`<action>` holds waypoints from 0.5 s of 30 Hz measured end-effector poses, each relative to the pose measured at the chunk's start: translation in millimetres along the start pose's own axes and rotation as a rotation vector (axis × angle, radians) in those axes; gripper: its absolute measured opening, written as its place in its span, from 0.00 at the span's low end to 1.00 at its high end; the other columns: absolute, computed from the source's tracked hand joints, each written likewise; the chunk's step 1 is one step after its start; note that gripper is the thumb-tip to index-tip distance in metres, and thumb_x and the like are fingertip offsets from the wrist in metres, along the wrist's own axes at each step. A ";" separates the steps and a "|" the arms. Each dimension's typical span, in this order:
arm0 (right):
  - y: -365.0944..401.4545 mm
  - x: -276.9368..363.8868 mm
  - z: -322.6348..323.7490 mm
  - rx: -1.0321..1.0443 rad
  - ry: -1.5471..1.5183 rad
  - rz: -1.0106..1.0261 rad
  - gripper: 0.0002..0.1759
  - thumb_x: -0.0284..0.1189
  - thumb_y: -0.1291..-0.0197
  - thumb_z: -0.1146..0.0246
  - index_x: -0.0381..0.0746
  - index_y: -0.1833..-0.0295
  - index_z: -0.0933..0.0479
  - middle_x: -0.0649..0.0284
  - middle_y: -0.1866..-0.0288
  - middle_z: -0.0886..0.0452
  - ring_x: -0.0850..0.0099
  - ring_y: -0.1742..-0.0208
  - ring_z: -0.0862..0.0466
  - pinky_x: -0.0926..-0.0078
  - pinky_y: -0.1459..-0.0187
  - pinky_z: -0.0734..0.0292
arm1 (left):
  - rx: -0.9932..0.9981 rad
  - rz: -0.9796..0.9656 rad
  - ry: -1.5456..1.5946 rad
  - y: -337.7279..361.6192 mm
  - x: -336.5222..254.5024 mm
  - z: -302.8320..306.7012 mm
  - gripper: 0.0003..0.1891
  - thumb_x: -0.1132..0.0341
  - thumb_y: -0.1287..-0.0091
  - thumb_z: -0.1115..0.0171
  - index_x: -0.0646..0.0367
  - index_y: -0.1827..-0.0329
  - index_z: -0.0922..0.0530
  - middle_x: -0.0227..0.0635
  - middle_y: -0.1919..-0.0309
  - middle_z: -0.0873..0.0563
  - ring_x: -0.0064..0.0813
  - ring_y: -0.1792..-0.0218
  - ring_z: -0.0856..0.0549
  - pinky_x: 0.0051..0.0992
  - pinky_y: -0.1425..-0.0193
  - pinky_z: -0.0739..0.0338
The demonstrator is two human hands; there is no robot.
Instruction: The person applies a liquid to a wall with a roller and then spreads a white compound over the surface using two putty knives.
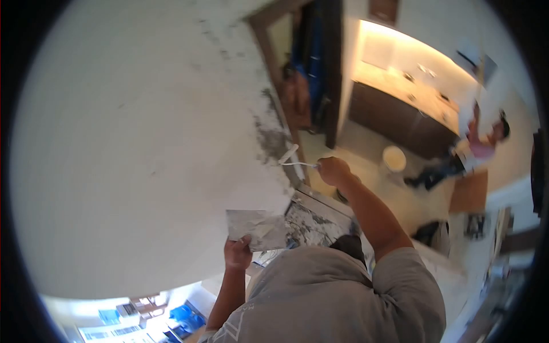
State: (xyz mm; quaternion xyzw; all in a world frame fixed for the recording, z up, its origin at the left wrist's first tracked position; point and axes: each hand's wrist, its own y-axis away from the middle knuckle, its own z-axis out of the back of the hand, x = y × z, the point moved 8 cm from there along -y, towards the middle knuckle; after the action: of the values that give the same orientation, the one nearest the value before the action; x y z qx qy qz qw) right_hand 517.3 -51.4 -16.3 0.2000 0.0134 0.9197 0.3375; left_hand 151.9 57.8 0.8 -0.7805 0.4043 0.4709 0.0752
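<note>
My right hand (334, 170) is closed around the handle of a small paint roller (291, 153) with a white head and a bent wire frame. Its head is at the wall's edge beside the brown door frame (276, 74); whether it touches cannot be made out. Lower down, my left hand (238, 253) grips a flat, pale rectangular board (257, 227) with smears on its face, the thumb lying on top. Both hands are in front of the white wall (154, 143), which has rough grey patches (271, 134) along the frame.
Below the wall's corner lies a surface (314, 223) spotted with grey and white. Across the room, another person (477, 148) holds a long pole near a lit counter (400, 91). A white bucket (394, 158) stands on the floor, with a brown panel (469, 191) farther right.
</note>
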 end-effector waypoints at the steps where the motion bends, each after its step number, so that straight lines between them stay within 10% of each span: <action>1: 21.1 -16.2 -12.1 0.004 -0.044 -0.067 0.16 0.42 0.34 0.38 0.41 0.53 0.15 0.51 0.59 0.12 0.52 0.53 0.12 0.52 0.54 0.18 | 0.040 0.004 -0.042 -7.6 4.8 11.9 0.29 0.75 0.38 0.39 0.65 0.31 0.30 0.40 0.40 0.19 0.39 0.38 0.20 0.38 0.31 0.26; 9: 287.9 -184.0 -93.9 -0.060 -0.254 -0.628 0.19 0.44 0.38 0.33 0.44 0.47 0.17 0.50 0.56 0.13 0.50 0.50 0.14 0.51 0.49 0.20 | 0.294 0.295 -0.299 -45.6 38.9 -77.5 0.29 0.70 0.38 0.36 0.69 0.33 0.30 0.43 0.44 0.17 0.40 0.47 0.15 0.41 0.44 0.18; 15: 483.2 -248.2 -134.3 0.099 -0.335 -1.149 0.17 0.45 0.33 0.38 0.46 0.47 0.18 0.54 0.52 0.13 0.54 0.47 0.14 0.52 0.48 0.20 | 0.491 0.465 -0.414 -87.1 106.4 -141.6 0.33 0.69 0.38 0.33 0.66 0.29 0.32 0.40 0.39 0.19 0.39 0.37 0.19 0.40 0.31 0.24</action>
State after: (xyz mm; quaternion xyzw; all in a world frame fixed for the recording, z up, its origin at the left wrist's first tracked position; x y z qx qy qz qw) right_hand 341.1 -564.9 -151.8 0.3185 0.1088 0.5445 0.7683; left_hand 332.9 -14.7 -29.6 -0.5157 0.6470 0.5119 0.2311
